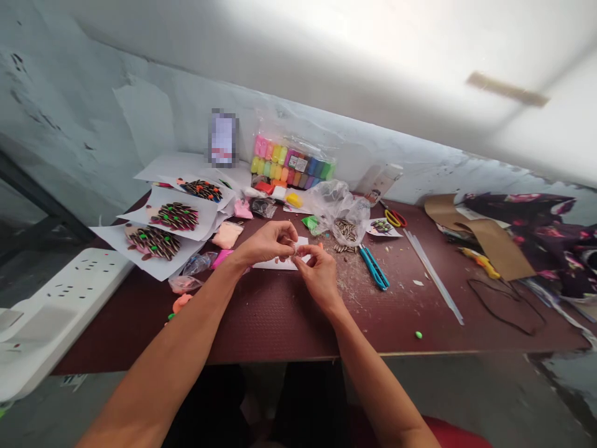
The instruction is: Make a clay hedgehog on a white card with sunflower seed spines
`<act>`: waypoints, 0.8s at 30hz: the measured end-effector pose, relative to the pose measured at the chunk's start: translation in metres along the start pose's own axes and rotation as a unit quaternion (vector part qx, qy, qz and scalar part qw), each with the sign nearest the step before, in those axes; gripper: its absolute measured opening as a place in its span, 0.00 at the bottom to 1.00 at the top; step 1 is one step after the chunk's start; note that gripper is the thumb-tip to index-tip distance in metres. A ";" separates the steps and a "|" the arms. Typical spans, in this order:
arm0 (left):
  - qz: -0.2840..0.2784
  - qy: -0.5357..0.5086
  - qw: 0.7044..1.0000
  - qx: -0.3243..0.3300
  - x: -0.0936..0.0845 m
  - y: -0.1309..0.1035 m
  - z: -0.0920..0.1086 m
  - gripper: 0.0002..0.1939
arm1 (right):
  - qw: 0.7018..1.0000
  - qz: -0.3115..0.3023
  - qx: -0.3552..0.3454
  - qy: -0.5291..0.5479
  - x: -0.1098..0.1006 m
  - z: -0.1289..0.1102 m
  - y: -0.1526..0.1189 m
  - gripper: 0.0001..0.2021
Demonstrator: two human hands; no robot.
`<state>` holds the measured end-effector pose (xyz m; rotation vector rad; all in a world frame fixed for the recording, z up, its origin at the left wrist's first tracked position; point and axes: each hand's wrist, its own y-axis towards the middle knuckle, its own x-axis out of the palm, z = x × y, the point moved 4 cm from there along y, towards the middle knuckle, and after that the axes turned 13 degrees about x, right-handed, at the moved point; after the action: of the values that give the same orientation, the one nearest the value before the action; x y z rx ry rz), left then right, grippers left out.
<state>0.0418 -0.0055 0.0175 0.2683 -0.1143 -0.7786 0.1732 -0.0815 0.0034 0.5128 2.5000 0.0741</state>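
Centre of frame: left hand (269,241) and right hand (321,274), fingertips of both pinched on small piece (293,251), too blurred to name, above white paper (275,265). Best done with light pinch, steady wrists, piece low over paper. Counts, near to far: one green bit (418,335), lower right; one pair of blue pliers (374,269), right of centre; three large seed-covered pictures (156,244), left; one small seed-covered card (382,228), one pair of scissors (395,218), right of centre; bagged seeds (346,230), uncountable.

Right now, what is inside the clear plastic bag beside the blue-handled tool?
The clear plastic bag has a heap of dark striped seeds at its near end. Its crumpled upper folds blur the view, so anything under the heap or deeper inside can't be seen.
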 end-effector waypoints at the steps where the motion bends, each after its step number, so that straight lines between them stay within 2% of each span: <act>1: 0.002 -0.003 1.000 0.000 0.000 0.000 0.000 0.10 | 1.000 0.008 -0.003 -0.003 -0.001 -0.001 0.000 0.05; 4: 0.014 -0.011 1.000 -0.002 0.000 0.000 0.000 0.12 | 1.000 0.024 -0.011 -0.003 -0.005 -0.003 0.000 0.06; 8: 0.025 -0.003 1.000 -0.006 -0.001 0.000 -0.001 0.12 | 1.000 0.005 0.002 0.005 -0.003 -0.003 -0.002 0.06; 14: 0.007 -0.003 1.000 -0.026 -0.002 0.000 -0.001 0.11 | 0.999 -0.014 0.029 0.031 0.000 0.000 -0.003 0.04; 19: -0.010 0.023 0.998 -0.057 -0.005 -0.001 -0.006 0.10 | 1.000 -0.013 0.003 -0.001 0.002 0.001 -0.003 0.04; 24: -0.014 0.034 0.998 -0.050 -0.005 0.000 -0.008 0.07 | 0.999 -0.012 -0.022 -0.041 0.003 -0.001 -0.005 0.05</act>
<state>0.0396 -0.0004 0.0098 0.2022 -0.0069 -0.7988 0.1685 -0.0852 0.0017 0.4580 2.4186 0.0969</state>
